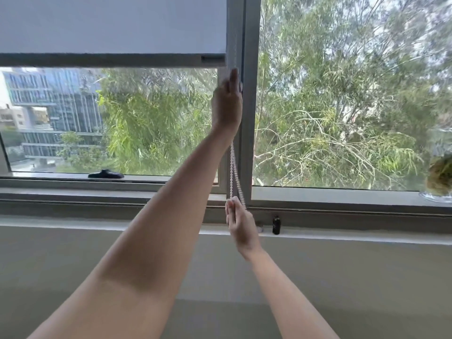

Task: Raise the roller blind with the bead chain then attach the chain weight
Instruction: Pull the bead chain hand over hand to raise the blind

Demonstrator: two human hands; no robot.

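The pale grey fabric roller blind (112,24) covers only the upper part of the left window pane; its dark grey bottom bar (107,60) hangs level, well above the grey window sill (73,192). The white bead chain (234,171) hangs in two strands against the grey vertical window frame post (249,118), between the two panes.

The left hand (227,104) is raised high beside the post, just below the right end of the bottom bar, fingers extended upward. The chain passes behind its wrist; whether it is grasping the chain cannot be determined. The right hand (241,225) is lower, at sill level, with the fingers held straight and together. The lower ends of both strands meet its fingertips; a closed grip cannot be confirmed.

A small black bottle (276,225) stands upright on the white ledge (342,237) below the sill, near the right hand. A black window latch handle (105,174) lies on the lower frame of the left pane.
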